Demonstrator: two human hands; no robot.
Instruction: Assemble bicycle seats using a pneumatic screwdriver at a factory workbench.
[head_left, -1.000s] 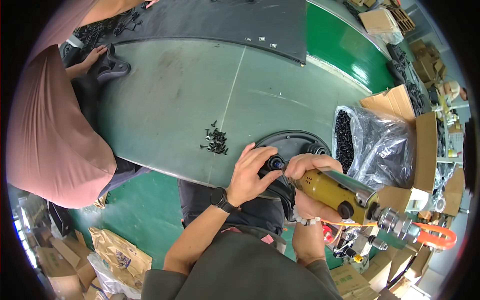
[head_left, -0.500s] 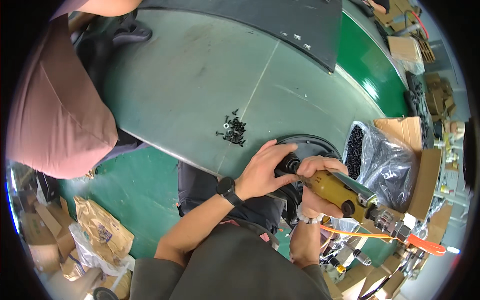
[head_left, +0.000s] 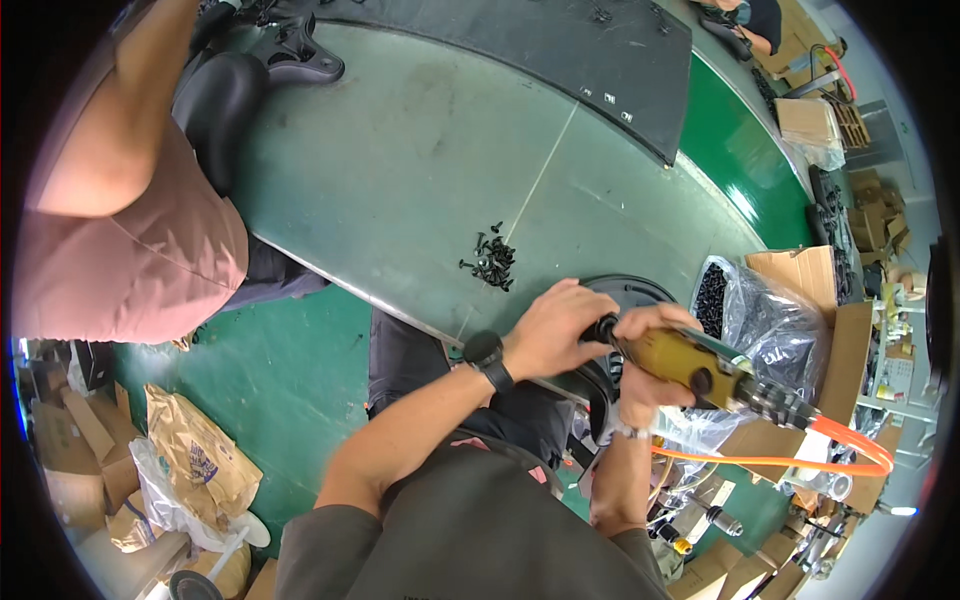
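In my right hand (head_left: 645,370) is a yellow air screwdriver (head_left: 672,358), its body wrapped by the fingers. An orange hose (head_left: 845,440) runs from its rear fitting. The fingers and thumb of my left hand (head_left: 553,325) close around the tool's black front end, whose tip is hidden. Under both hands lies a round black part (head_left: 630,288) with a raised rim, at the near edge of the table (head_left: 400,180); my hands and the tool cover much of it. Left of it on the tabletop is a small pile of black screws (head_left: 495,262).
To the right, an open cardboard box (head_left: 845,350) holds a plastic bag (head_left: 765,320) with many black screws. A black mat (head_left: 520,45) covers the table's far side. A co-worker in a pink shirt (head_left: 140,270) stands at the left, near a black saddle-like part (head_left: 222,115).
My hands and the air screwdriver have shifted slightly, and the tool's rear has swung a little. The whole view has moved somewhat. The co-worker's bent arm now shows more at the upper left.
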